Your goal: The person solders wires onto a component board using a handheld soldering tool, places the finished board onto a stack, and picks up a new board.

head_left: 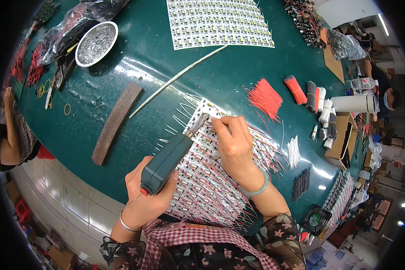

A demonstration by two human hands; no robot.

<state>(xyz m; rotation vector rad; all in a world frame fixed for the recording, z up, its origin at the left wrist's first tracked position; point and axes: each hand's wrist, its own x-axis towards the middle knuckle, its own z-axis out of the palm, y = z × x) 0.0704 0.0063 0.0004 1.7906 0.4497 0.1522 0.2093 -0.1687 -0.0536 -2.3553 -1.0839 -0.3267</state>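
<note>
My left hand [150,193] is wrapped round a dark green soldering gun [168,159], whose metal tip reaches the upper part of a white circuit board panel [198,168]. Rows of small components and many thin red and white wires cover this panel, and loose wire ends stick out at its sides. Right beside the tip, my right hand [234,139] is closed in a pinch over the board. What its fingertips hold is hidden. A pale green bangle circles the right wrist, and a silver one the left.
Around the panel lie red wires [264,99], white wires [293,152], black wires [301,184], a curved brown bar [117,123] and a thin pale rod [180,76]. Farther off are another component panel [220,24], a white bowl [111,53] and a small fan [317,219]. People sit at both sides.
</note>
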